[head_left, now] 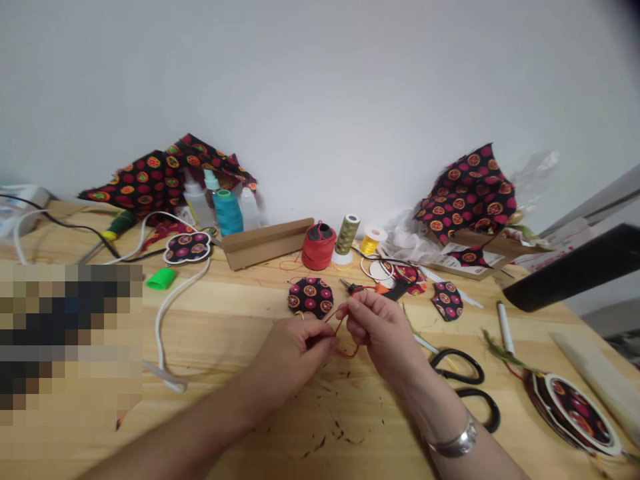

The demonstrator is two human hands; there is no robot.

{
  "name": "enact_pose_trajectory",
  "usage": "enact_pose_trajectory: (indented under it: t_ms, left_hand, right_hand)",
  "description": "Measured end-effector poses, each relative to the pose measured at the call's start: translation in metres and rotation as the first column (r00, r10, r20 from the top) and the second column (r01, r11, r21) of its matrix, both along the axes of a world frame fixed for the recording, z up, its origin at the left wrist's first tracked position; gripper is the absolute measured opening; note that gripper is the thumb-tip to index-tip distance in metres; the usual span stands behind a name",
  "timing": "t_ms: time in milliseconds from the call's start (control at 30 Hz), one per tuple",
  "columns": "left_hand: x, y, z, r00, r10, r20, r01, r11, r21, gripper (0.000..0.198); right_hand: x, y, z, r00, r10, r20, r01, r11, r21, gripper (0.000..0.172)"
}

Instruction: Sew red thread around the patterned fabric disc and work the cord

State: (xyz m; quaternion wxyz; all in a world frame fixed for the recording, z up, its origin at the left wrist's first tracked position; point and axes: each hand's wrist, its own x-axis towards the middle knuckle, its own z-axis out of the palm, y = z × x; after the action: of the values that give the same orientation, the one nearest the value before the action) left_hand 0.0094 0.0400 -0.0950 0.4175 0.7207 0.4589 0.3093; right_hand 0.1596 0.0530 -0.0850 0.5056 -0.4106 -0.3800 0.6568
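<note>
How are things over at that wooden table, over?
Left hand pinching red cord. Right hand pinching it too. Patterned fabric piece just beyond left hand; black-handled scissors beside right forearm.

Red cord point(341, 325), thin, pliable: pinched in the fingertips of the left hand point(300, 347) and the right hand point(383, 333); strands spanning between, a slack curve below; contact with the tabletop point(225, 320) cannot be told.
</note>
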Motion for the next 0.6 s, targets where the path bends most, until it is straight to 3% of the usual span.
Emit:
enact_pose_trajectory:
  t_ms: [133, 233, 333, 400, 433, 500, 567, 600]
  left_hand:
    - [0.0002, -0.0005, 0.0020, 0.998, -0.004, -0.058, 0.006, 1.000, 0.030, 0.021]
    - [-0.0010, -0.0003, 0.0035, 0.993, 0.107, -0.056, -0.096, 0.981, 0.166, 0.018]
    - [-0.0037, 0.0012, 0.0052, 0.940, 0.332, 0.077, -0.337, 0.870, 0.361, 0.012]
    - [-0.0046, 0.0023, 0.0061, 0.877, 0.429, 0.218, -0.481, 0.791, 0.378, 0.008]
    - [-0.0045, 0.0028, 0.0063, 0.850, 0.436, 0.294, -0.519, 0.784, 0.339, 0.004]
    - [-0.0030, 0.0033, 0.0060, 0.823, 0.370, 0.431, -0.478, 0.861, 0.173, 0.008]
    - [-0.0007, 0.0032, 0.0052, 0.820, 0.277, 0.502, -0.296, 0.954, -0.043, 0.020]
    - [0.0003, 0.0030, 0.0047, 0.829, 0.244, 0.504, -0.200, 0.970, -0.140, 0.025]
  right_hand:
    - [0.0014, 0.0000, -0.0017, 1.000, -0.009, -0.010, 0.009, 1.000, -0.006, 0.021]
    - [0.0018, 0.0001, -0.0017, 1.000, 0.002, -0.009, -0.002, 1.000, 0.003, 0.021]
    - [0.0017, -0.0002, -0.0019, 1.000, 0.020, -0.005, -0.020, 1.000, 0.005, 0.021]
    - [0.0014, -0.0008, -0.0023, 0.999, 0.033, 0.004, -0.033, 0.999, -0.001, 0.020]
    - [0.0010, -0.0011, -0.0025, 0.999, 0.042, 0.011, -0.042, 0.999, -0.004, 0.020]
    - [0.0000, -0.0019, -0.0023, 0.998, 0.055, 0.033, -0.055, 0.998, -0.004, 0.019]
    - [-0.0016, -0.0028, -0.0012, 0.996, 0.057, 0.068, -0.057, 0.998, 0.000, 0.019]
    - [-0.0024, -0.0031, -0.0003, 0.994, 0.057, 0.092, -0.057, 0.998, 0.000, 0.018]
